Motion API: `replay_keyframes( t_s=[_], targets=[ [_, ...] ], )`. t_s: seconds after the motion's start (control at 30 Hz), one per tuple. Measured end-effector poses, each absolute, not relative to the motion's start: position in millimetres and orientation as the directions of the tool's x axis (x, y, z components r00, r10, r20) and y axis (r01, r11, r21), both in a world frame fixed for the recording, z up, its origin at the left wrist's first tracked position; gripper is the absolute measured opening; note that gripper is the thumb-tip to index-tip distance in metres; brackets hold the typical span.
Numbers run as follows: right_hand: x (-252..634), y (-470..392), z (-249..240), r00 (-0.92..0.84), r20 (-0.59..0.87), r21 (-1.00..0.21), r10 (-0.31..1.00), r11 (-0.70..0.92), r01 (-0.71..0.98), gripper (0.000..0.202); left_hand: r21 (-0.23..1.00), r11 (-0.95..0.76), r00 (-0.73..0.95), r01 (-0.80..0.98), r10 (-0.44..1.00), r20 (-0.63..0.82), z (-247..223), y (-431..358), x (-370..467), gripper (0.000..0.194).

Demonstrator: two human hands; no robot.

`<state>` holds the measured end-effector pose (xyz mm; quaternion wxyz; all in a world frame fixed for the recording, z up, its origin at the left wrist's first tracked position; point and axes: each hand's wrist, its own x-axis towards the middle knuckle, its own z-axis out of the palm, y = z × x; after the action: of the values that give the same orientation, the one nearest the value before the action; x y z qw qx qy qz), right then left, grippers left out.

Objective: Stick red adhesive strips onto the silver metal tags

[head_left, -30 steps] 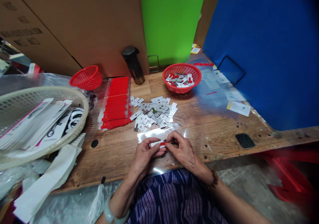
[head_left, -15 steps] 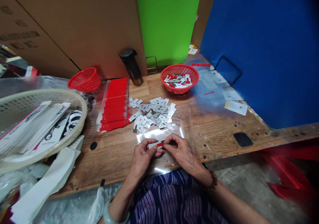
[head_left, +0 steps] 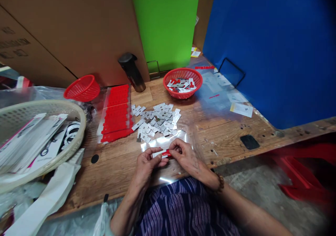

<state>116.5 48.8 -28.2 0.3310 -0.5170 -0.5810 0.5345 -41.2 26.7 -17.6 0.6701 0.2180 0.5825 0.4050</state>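
Note:
My left hand (head_left: pixel 147 164) pinches the left end of a small flat silver plate (head_left: pixel 157 154). A small red piece (head_left: pixel 166 153) lies across the plate's right part, and the thumb and fingers of my right hand (head_left: pixel 187 158) are closed on its right end. Both hands are over a clear plastic sheet (head_left: pixel 181 136) at the table's front edge. Just beyond them spreads a loose pile of silver plates (head_left: pixel 159 119), some with a dark hole or slot. Left of the pile, rows of red pieces (head_left: pixel 117 113) lie on clear backing sheets.
A red basket (head_left: pixel 165 86) holds plates with red pieces. Another red basket (head_left: pixel 82 89) and a dark bottle (head_left: pixel 132 71) stand at the back left. A large pale basket (head_left: pixel 81 134) with printed cards is at far left. Green (head_left: pixel 165 22) and blue panels (head_left: pixel 262 54) rise behind.
The view has shifted slightly, so the table things appear further left. Between my hands, more of the red piece now shows on the plate. Both hands keep their pinch.

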Motion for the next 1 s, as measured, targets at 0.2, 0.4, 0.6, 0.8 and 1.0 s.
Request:
replay_keyframes(
  t_s=[0.2, 0.4, 0.6, 0.8, 1.0],
  targets=[
    [116, 48, -29, -0.233, -0.113, -0.956, 0.966, -0.041, 0.292, 0.009, 0.760, 0.588, -0.019, -0.277, 0.787, -0.617, -16, 27, -40, 0.039],
    [115, 45, -25, -0.232, -0.078, -0.946, 0.970, 0.002, 0.325, 0.008, 0.765, 0.587, 0.003, -0.265, 0.794, -0.608, -20, 27, -42, 0.039],
    [115, 44, -25, -0.229, -0.026, -0.934, 0.973, 0.058, 0.353, 0.011, 0.768, 0.579, -0.004, -0.275, 0.798, -0.603, -19, 26, -40, 0.043],
    [115, 44, -20, -0.240, -0.037, -0.924, 0.970, 0.058, 0.377, 0.011, 0.778, 0.562, -0.026, -0.282, 0.806, -0.592, -20, 25, -38, 0.043],
    [115, 45, -17, -0.251, -0.050, -0.929, 0.967, 0.047, 0.366, 0.011, 0.777, 0.564, -0.038, -0.279, 0.802, -0.596, -19, 25, -39, 0.047]
  ],
)
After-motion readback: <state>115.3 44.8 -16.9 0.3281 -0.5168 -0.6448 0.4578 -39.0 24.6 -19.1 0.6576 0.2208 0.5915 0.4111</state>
